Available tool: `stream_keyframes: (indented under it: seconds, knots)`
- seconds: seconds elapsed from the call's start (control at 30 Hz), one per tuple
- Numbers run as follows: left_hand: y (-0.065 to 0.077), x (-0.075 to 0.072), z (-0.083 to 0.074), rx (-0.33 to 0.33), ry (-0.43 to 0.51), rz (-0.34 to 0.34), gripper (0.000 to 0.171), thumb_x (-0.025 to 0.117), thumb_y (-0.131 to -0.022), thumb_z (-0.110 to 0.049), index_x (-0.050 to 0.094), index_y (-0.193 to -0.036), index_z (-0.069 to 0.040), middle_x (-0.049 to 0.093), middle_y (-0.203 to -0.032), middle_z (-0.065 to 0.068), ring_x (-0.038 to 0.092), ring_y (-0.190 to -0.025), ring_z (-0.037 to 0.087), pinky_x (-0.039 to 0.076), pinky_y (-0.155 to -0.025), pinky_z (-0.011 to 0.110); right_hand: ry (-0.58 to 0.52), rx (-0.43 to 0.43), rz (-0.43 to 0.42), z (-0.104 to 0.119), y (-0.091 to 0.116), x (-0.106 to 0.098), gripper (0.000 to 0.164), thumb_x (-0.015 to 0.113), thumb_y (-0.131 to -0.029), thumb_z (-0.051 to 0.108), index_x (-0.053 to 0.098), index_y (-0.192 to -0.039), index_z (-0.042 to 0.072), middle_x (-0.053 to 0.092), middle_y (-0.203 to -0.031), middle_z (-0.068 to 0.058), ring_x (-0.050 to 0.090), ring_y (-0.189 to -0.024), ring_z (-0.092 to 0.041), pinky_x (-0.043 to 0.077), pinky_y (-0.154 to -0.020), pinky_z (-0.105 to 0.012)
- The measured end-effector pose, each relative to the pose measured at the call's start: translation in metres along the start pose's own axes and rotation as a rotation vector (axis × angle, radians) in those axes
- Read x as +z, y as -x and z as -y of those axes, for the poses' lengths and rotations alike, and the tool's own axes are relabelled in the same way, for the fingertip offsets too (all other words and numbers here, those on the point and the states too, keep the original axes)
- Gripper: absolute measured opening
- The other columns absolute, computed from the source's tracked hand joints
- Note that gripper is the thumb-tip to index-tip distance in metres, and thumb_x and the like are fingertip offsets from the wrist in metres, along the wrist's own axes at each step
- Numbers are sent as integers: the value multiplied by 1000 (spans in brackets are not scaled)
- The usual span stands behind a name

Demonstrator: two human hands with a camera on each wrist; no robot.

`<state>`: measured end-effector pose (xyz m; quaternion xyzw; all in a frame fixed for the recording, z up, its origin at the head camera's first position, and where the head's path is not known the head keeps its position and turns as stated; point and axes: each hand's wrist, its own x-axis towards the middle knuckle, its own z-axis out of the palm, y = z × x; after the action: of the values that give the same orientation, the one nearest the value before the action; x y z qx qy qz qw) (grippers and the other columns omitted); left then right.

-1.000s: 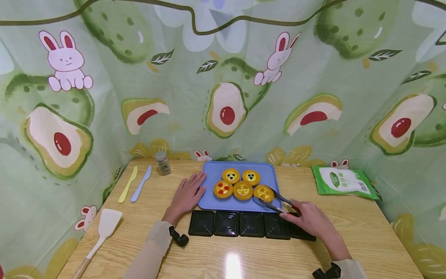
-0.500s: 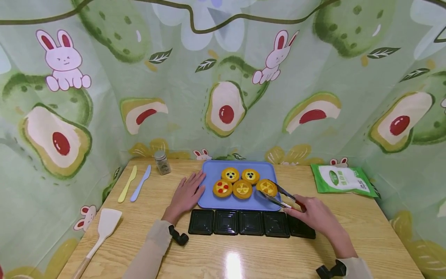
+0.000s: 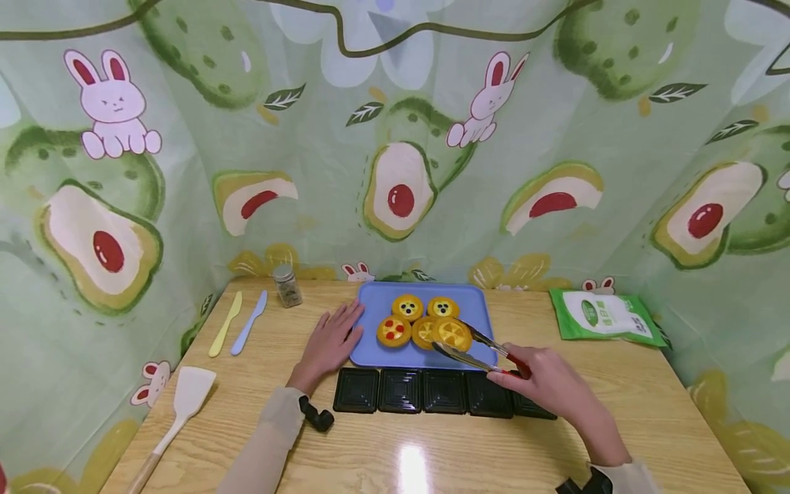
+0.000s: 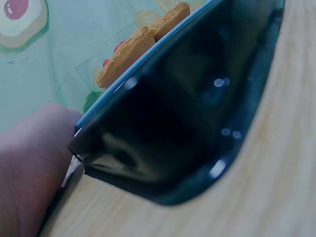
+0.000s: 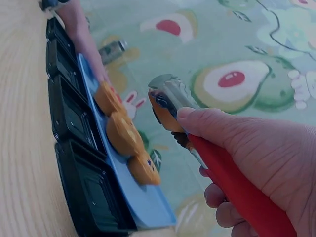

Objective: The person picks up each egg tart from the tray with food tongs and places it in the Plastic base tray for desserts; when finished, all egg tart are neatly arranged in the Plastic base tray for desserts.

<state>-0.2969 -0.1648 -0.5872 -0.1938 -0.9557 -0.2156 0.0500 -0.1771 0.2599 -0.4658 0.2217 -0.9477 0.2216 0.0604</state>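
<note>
My right hand (image 3: pixel 543 381) grips red-handled tongs (image 5: pixel 232 177). Between the tong tips is a round tart (image 3: pixel 452 334) with a yellow wedge-patterned top; in the right wrist view it hangs apart from the other tarts. In the head view it overlaps a similar yellow tart (image 3: pixel 422 332). Beside that one on the blue tray (image 3: pixel 370 353) sit a tart with red pieces (image 3: pixel 393 332) and two with dark dots, a left one (image 3: pixel 407 308) and a right one (image 3: pixel 443 307). My left hand (image 3: pixel 330 343) rests at the tray's left edge, fingers extended.
Several square black plastic containers (image 3: pixel 400 391) stand in a row before the tray. Left on the table are a yellow knife (image 3: pixel 225 324), a blue knife (image 3: pixel 249 323), a shaker jar (image 3: pixel 287 286) and a white spatula (image 3: pixel 193 394). A green-white packet (image 3: pixel 607 315) lies right.
The tart in the tongs first shifted right, away from its neighbour, then moved back left and now overlaps the neighbouring tart in the head view. My left hand has stayed at the tray edge.
</note>
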Motion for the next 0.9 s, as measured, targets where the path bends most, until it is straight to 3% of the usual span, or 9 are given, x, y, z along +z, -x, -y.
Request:
stream_keyframes:
  seconds: [0.13, 0.23, 0.33, 0.77, 0.9]
  knots:
    - [-1, -1, 0, 1, -8, -8, 60, 38, -112, -46, 33, -166, -21, 27, -172, -1, 24, -159, 31, 13, -127, 59, -37, -41, 3, 11, -3, 4, 40, 78, -92, 50, 75, -114, 16, 34, -61, 16, 29, -52, 3, 26, -50, -19]
    - [-2, -2, -1, -4, -15, -2, 59, 37, -112, -46, 32, -166, -22, 26, -172, -3, 24, -159, 29, 13, -127, 58, -59, -74, 4, 18, -6, 8, 30, 78, -92, 47, 72, -99, 19, 33, -61, 17, 28, -52, 4, 27, -50, -19]
    - [-1, -4, -2, -8, -7, 5, 59, 37, -112, -46, 32, -166, -22, 25, -172, -3, 23, -159, 29, 12, -127, 57, -70, -101, 11, 26, -10, 12, 31, 78, -93, 47, 61, -86, 23, 30, -61, 17, 26, -52, 3, 26, -50, -19]
    - [2, -5, -2, 15, 18, -10, 58, 37, -113, -43, 33, -166, -19, 28, -172, 1, 25, -158, 33, 13, -126, 59, -44, -200, 24, 55, -38, 30, 41, 75, -93, 56, 53, -79, 24, 29, -61, 15, 27, -51, 1, 23, -51, -20]
    - [3, -3, -2, 39, 17, -38, 58, 39, -112, -40, 36, -165, -16, 31, -171, 4, 29, -156, 36, 15, -125, 62, -54, -232, 28, 66, -45, 35, 38, 73, -93, 57, 61, -85, 22, 30, -62, 15, 29, -53, 1, 25, -52, -20]
